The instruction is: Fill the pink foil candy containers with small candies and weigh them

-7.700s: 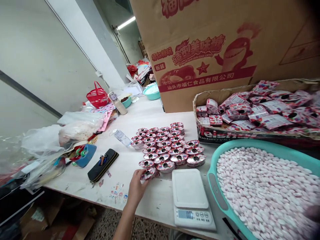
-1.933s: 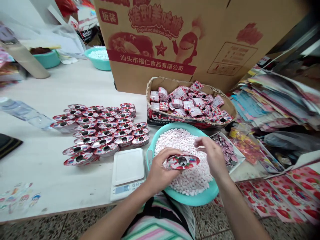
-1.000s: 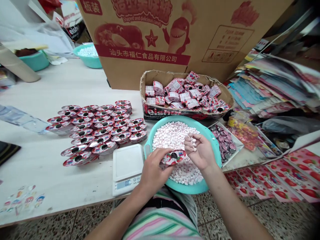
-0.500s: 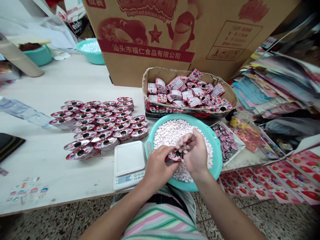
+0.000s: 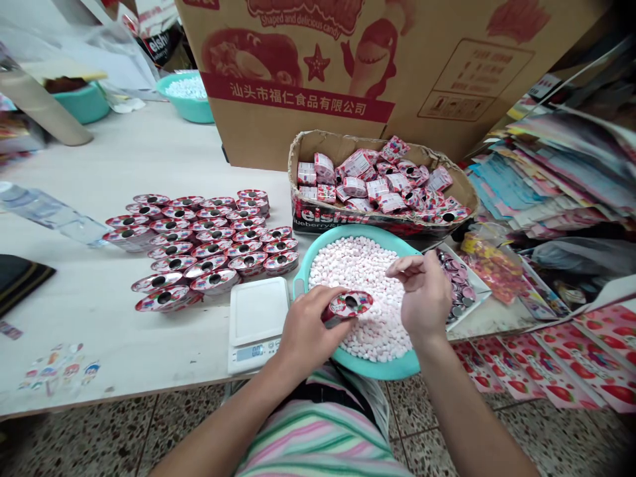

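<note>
My left hand (image 5: 315, 324) is closed around a small oval candy box (image 5: 350, 304), red and white, with a dark round hole in its top. It holds the box upright over the left part of a turquoise basin (image 5: 311, 255). White candies (image 5: 358, 265) fill the basin. Over the basin's right side is my right hand (image 5: 424, 295), fingers loosely bent and apart, with no candies visible in it. Left of the basin, a white digital scale (image 5: 259, 308) reads 0.0 with a bare pan. Similar oval boxes (image 5: 209, 248) stand upright in rows beyond it.
Behind the basin sits a cut carton (image 5: 318, 218) of more boxes, before a large cardboard box (image 5: 308, 119). A tray of pink and silver caps (image 5: 457, 285) and a bag of candy (image 5: 491, 262) lie right. A plastic bottle (image 5: 54, 212) lies left.
My right hand has moved right, away from the box's hole, and the candies seen in its fingers before no longer show. My left hand still holds the box, its top now uncovered.
</note>
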{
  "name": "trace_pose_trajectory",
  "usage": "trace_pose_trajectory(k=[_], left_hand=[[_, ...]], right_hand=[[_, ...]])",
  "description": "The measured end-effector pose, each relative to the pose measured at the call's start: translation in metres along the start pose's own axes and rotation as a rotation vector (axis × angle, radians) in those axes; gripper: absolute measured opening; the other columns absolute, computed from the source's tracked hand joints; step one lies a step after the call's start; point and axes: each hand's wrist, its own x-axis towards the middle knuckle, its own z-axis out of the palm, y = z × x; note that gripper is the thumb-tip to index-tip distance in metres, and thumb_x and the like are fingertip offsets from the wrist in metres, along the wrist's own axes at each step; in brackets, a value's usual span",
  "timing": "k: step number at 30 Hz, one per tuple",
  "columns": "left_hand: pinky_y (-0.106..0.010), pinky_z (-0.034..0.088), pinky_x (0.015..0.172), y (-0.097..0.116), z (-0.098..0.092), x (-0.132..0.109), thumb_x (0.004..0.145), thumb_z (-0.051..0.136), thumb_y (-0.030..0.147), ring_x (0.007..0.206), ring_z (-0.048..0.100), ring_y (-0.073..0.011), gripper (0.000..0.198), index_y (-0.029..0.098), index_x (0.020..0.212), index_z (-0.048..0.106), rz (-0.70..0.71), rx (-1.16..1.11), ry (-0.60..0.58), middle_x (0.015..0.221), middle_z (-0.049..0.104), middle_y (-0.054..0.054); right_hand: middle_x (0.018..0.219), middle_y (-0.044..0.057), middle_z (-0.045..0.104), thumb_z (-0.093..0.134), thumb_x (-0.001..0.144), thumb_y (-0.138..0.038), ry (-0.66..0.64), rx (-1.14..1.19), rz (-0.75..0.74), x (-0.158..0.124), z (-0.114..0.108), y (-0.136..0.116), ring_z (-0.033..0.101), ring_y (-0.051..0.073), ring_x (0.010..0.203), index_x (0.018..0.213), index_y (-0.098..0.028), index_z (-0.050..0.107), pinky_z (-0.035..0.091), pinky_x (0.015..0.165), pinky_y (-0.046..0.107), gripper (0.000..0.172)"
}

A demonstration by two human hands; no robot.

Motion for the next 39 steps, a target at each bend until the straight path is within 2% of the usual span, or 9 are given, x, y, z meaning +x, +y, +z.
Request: trace_pose_trajectory(k=[7,11,17,21,25,28,32,36,39], left_hand=[[-0.036,0.046,0.081,-0.001,-0.028,-0.001,0.074,0.071,0.023,0.094,0.061,-0.0224,0.039,0.025,0.112,0.061,0.057,0.174,-0.001,0.104,0.067,-0.004],[-0.036,0.046,0.084,0.001,-0.025,0.000,0.074,0.070,0.017,0.098,0.060,-0.0224,0.041,0.025,0.112,0.060,0.099,0.107,0.011,0.106,0.067,-0.004],[-0.033,0.048,0.092,0.000,-0.020,-0.006,0.072,0.065,0.007,0.104,0.060,-0.0202,0.039,0.024,0.106,0.059,0.088,-0.216,0.093,0.107,0.065,-0.004],[-0.034,0.049,0.093,0.000,-0.016,-0.012,0.072,0.067,0.009,0.104,0.061,-0.0204,0.038,0.023,0.106,0.059,0.065,-0.283,0.091,0.108,0.065,-0.005],[-0.032,0.049,0.090,0.005,-0.014,-0.012,0.071,0.067,0.009,0.100,0.061,-0.0192,0.038,0.022,0.106,0.060,0.058,-0.256,0.098,0.105,0.066,-0.004],[-0.031,0.049,0.089,0.008,-0.013,-0.011,0.071,0.067,0.008,0.099,0.061,-0.0188,0.038,0.022,0.105,0.061,0.068,-0.206,0.061,0.104,0.066,-0.004],[-0.031,0.049,0.089,0.006,-0.007,-0.010,0.071,0.068,0.008,0.101,0.061,-0.0195,0.041,0.022,0.109,0.060,0.077,-0.134,-0.004,0.107,0.066,-0.005],[-0.037,0.049,0.090,0.005,0.002,-0.008,0.072,0.066,0.010,0.103,0.060,-0.0225,0.045,0.024,0.114,0.058,0.082,-0.005,-0.045,0.111,0.065,-0.006],[-0.039,0.048,0.089,0.007,0.006,-0.006,0.070,0.067,0.011,0.102,0.060,-0.0245,0.050,0.026,0.117,0.057,0.099,0.109,-0.079,0.111,0.065,-0.005]], right_hand=[[0.095,0.005,0.066,0.045,0.089,-0.048,-0.303,-0.660,0.034,0.003,-0.054,0.048,0.057,0.022,0.097,0.087,-0.021,0.065,0.039,0.088,0.035,0.034],[0.101,0.006,0.064,0.040,0.092,-0.045,-0.421,-0.768,-0.013,-0.007,-0.053,0.057,0.055,0.022,0.101,0.095,-0.022,0.061,0.038,0.091,0.036,0.031],[0.104,0.009,0.061,0.048,0.088,-0.042,-0.736,-0.936,-0.087,-0.023,-0.040,0.064,0.052,0.025,0.101,0.102,-0.021,0.059,0.038,0.088,0.038,0.027],[0.088,0.006,0.060,0.056,0.082,-0.040,-0.783,-0.898,-0.064,-0.028,-0.034,0.068,0.054,0.023,0.085,0.085,-0.022,0.059,0.040,0.076,0.034,0.019],[0.067,0.000,0.055,0.060,0.079,-0.039,-0.671,-0.722,0.053,-0.022,-0.030,0.066,0.051,0.019,0.067,0.064,-0.024,0.052,0.038,0.065,0.030,0.023],[0.056,-0.002,0.044,0.054,0.083,-0.046,-0.463,-0.595,0.135,-0.014,-0.026,0.056,0.042,0.014,0.056,0.058,-0.022,0.045,0.033,0.054,0.027,0.036],[0.052,-0.006,0.036,0.056,0.082,-0.051,-0.171,0.040,0.481,0.000,-0.019,0.030,0.028,0.008,0.043,0.066,-0.022,0.047,0.018,0.037,0.021,0.034],[0.052,-0.008,0.034,0.058,0.083,-0.041,-0.158,0.529,0.726,0.009,-0.007,0.002,0.026,0.005,0.039,0.069,-0.021,0.045,0.014,0.031,0.015,0.028],[0.052,-0.009,0.036,0.060,0.083,-0.038,-0.104,0.613,0.705,0.004,0.008,-0.011,0.029,0.004,0.038,0.069,-0.021,0.042,0.018,0.029,0.013,0.029]])
